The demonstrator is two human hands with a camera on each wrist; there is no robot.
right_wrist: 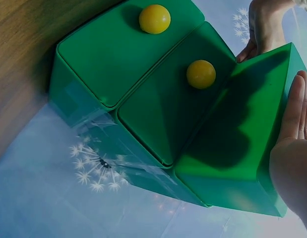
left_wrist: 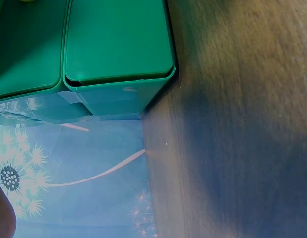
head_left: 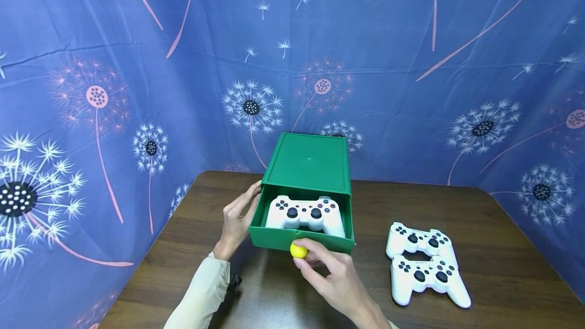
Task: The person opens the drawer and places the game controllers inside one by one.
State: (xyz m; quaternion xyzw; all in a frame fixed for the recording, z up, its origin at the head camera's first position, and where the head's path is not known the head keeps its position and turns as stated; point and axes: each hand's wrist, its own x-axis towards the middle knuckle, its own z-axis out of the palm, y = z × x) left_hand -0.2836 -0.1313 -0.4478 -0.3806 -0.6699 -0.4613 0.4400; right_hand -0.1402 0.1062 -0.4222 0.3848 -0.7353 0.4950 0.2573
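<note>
A green drawer unit [head_left: 308,159] stands at the far side of the table, its top drawer [head_left: 274,237] pulled out toward me. Inside that drawer lies a white game controller [head_left: 303,212], face up. My right hand [head_left: 335,278] pinches the round yellow knob [head_left: 299,250] on the drawer front between thumb and index finger. Fingers of my left hand [head_left: 237,220] rest extended against the unit's left side, close to the drawer opening. Two lower drawer fronts [right_wrist: 138,54] show closed in the right wrist view, each with a yellow knob [right_wrist: 154,19].
Two more white controllers [head_left: 427,268] lie on the right of the brown wooden table [head_left: 502,248], the nearer overlapping the farther. A small black object [head_left: 234,282] is by the left sleeve. Behind the table hangs a blue cloth [head_left: 402,116] with dandelion prints.
</note>
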